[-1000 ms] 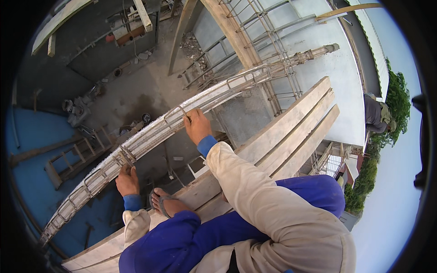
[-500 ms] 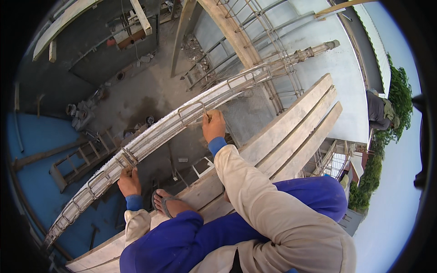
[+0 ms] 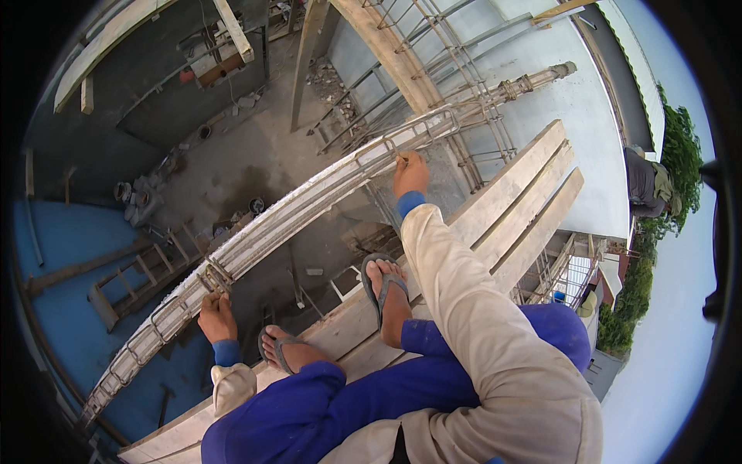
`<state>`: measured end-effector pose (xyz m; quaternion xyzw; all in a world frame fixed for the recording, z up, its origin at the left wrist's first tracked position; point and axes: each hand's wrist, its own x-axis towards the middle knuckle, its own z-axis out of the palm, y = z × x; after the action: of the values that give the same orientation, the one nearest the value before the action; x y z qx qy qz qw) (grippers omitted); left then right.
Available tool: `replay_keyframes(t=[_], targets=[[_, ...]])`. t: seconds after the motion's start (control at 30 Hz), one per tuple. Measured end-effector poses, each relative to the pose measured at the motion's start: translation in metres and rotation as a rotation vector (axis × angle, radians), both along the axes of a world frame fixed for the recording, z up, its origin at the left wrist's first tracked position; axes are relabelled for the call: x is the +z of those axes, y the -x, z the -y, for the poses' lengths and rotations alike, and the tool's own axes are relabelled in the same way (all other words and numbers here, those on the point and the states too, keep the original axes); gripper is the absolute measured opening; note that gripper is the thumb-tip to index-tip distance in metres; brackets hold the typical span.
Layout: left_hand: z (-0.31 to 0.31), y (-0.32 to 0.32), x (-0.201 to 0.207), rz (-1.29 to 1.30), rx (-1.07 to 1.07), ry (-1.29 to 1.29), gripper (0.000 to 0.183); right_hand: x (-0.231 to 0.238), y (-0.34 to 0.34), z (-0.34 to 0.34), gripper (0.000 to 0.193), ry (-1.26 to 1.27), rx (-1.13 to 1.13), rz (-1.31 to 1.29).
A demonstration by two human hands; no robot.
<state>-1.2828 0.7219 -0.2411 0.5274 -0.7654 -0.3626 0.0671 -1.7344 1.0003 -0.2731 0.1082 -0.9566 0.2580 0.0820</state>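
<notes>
My right hand point(image 3: 410, 173) is closed, with its fingertips pinching the near end of a bent steel stirrup point(image 3: 374, 159). This stirrup loops around long steel bars point(image 3: 309, 209) lying along a narrow, whitish beam point(image 3: 261, 222). Farther left, my left hand point(image 3: 218, 318) is closed at the beam's near side, its fingertips against a bunch of stirrups point(image 3: 214, 275). What exactly those fingers grip is hidden. More stirrups point(image 3: 157, 325) sit spaced along the beam's lower left stretch.
My sandalled feet point(image 3: 386, 294) rest on wooden planks point(image 3: 495, 224), which have gaps between them. Beyond the beam, a concrete floor point(image 3: 209, 185) lies far below. A wooden ladder point(image 3: 147, 267) is down there at left. Another person point(image 3: 648, 185) is at the far right.
My right hand has moved right and farther away along the beam, and the stirrup in it has slid the same way. My left hand stays beside the bunch. My right foot now shows on the planks.
</notes>
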Motion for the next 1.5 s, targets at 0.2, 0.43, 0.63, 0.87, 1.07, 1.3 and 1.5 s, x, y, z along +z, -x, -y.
replay_keyframes(t=[0.2,0.43,0.63,0.87,1.07,1.3,1.5], targets=[[0.001,-0.003,-0.004,-0.004,0.032,-0.019,0.018,-0.007,0.021,-0.011,0.008,0.035,0.052,0.072],[0.004,-0.011,-0.003,-0.006,0.064,-0.021,0.021,-0.02,0.017,-0.013,0.012,0.098,0.112,0.087],[-0.001,-0.005,-0.003,0.079,0.082,0.011,0.026,-0.003,-0.003,0.009,0.015,-0.046,0.101,-0.071],[-0.008,0.003,0.002,0.057,0.112,0.031,0.023,0.025,-0.182,0.137,0.018,0.242,0.672,0.503],[-0.011,0.002,0.0,0.014,0.191,0.049,0.022,0.027,-0.31,0.218,0.031,-0.072,0.703,0.701],[-0.006,-0.004,-0.004,-0.007,0.155,0.045,0.021,0.022,-0.281,0.186,0.02,0.12,0.553,0.639],[-0.009,-0.003,-0.006,-0.017,0.157,0.034,0.023,0.013,-0.23,0.141,0.018,0.272,0.202,0.47]])
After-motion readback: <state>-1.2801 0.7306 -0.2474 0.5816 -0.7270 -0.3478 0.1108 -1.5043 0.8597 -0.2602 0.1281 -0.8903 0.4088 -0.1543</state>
